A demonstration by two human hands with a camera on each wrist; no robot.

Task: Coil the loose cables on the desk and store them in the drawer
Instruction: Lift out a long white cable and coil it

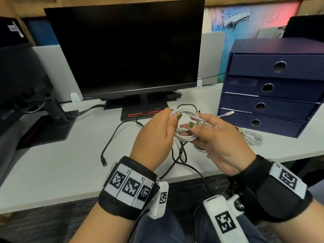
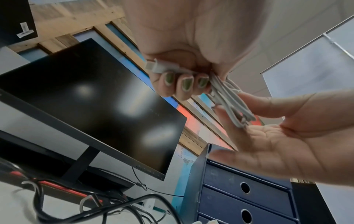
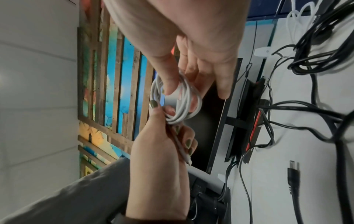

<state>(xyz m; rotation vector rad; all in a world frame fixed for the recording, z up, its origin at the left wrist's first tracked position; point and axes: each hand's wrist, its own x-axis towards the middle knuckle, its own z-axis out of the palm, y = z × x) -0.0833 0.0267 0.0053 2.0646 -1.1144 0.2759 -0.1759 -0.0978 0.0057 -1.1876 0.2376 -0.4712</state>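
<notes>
Both hands hold a white cable (image 1: pixel 185 112) wound into a small coil above the desk (image 1: pixel 52 169). My left hand (image 1: pixel 154 130) grips the coil's left side with curled fingers. In the left wrist view one connector (image 2: pixel 159 68) lies under those fingers (image 2: pixel 186 84). My right hand (image 1: pixel 215 137) pinches the coil's right side, thumb on top and straight fingers beneath. The coil (image 3: pixel 184 106) loops around the right thumb in the right wrist view. A free connector end (image 1: pixel 229 113) sticks out toward the dark blue drawer unit (image 1: pixel 273 88), whose drawers are all closed.
A second white cable (image 1: pixel 254 137) lies loose on the desk in front of the drawer unit. A long black cable (image 1: pixel 112 137) sprawls under my hands, its plug end (image 1: pixel 104 164) at the left. A black monitor (image 1: pixel 126 50) stands behind.
</notes>
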